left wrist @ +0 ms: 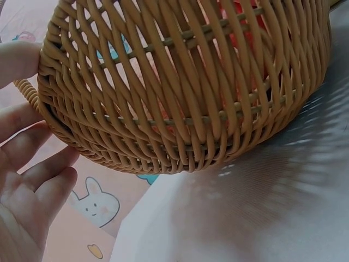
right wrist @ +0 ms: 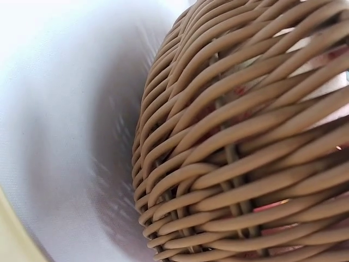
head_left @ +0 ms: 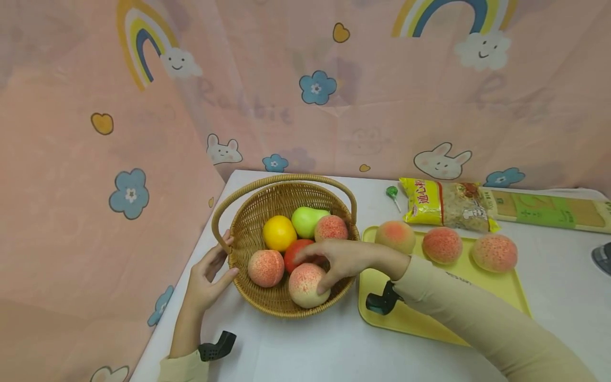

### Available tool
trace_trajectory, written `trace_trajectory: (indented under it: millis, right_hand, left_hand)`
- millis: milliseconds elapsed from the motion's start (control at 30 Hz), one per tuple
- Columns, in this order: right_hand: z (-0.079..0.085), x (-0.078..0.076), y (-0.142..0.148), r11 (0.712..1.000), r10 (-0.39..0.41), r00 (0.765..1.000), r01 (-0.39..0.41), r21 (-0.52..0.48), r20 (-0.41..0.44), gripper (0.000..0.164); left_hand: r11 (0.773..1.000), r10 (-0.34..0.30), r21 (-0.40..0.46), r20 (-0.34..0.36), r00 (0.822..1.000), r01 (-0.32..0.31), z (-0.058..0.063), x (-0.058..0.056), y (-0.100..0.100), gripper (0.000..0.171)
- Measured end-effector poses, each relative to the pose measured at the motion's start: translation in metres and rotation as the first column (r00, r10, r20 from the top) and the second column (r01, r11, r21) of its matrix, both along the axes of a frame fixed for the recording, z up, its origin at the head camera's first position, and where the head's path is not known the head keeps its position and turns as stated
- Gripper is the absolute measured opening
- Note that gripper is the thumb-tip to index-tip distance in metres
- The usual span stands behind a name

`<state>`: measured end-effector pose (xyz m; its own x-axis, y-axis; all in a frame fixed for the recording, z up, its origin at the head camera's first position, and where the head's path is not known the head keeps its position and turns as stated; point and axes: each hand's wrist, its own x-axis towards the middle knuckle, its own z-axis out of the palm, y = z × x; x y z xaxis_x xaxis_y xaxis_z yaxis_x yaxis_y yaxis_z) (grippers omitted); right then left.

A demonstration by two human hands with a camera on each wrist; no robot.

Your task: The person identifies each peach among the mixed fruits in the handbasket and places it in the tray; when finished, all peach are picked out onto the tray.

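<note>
My right hand (head_left: 341,257) reaches into a round wicker basket (head_left: 258,305) and grips a pale pink peach (head_left: 307,286) near its front rim, thumb on the near side. At the basket's left rim, my left hand (head_left: 207,281) holds the edge by the handle base; the left wrist view shows its fingers (left wrist: 52,166) against the wicker. Around the gripped peach lie a second peach (head_left: 265,268), an orange (head_left: 279,233), a green pear (head_left: 307,220), a red fruit (head_left: 296,252) partly covered by my fingers, and another peach (head_left: 331,228). The right wrist view shows mostly the basket's woven side (right wrist: 234,142).
To the right, a yellow tray (head_left: 410,323) bears three peaches (head_left: 442,245) along its back, and my right forearm crosses over it. Behind it lie a green lollipop (head_left: 392,192), a yellow snack bag (head_left: 446,204) and a long green-labelled packet (head_left: 549,210). Patterned pink cloth hangs behind.
</note>
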<state>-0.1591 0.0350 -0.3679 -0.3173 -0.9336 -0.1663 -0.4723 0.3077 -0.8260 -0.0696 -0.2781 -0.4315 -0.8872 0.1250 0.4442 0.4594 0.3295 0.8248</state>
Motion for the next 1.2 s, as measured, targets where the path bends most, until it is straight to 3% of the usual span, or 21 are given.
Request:
trace_trajectory:
  millis: [433,567,700,967,1200]
  right_hand:
    - [0.002,0.005,-0.002,0.999,0.029,0.99,-0.024,0.04,-0.139,0.06]
    - [0.001,0.007,-0.002,0.999,0.032,0.985,-0.034,-0.011,-0.169,0.059]
    - [0.001,0.008,0.001,0.993,0.017,0.989,-0.033,-0.111,-0.145,0.061]
    - [0.016,0.016,0.021,0.966,-0.109,0.99,0.085,-0.243,-0.087,0.064]
    - [0.023,0.027,0.057,0.909,-0.244,0.967,0.203,-0.363,-0.071,0.067]
  left_hand:
    - [1.0,-0.01,0.013,-0.021,1.0,0.01,0.0,-0.001,0.001,0.059]
    - [1.0,-0.008,0.016,-0.017,1.0,0.008,0.001,-0.001,0.001,0.06]
    - [1.0,-0.001,0.007,-0.013,1.0,0.002,0.001,0.0,0.002,0.059]
    - [1.0,-0.007,0.008,-0.018,1.0,0.007,-0.001,0.001,0.0,0.06]
    - [1.0,-0.008,0.01,-0.01,1.0,0.008,0.0,0.0,0.0,0.06]
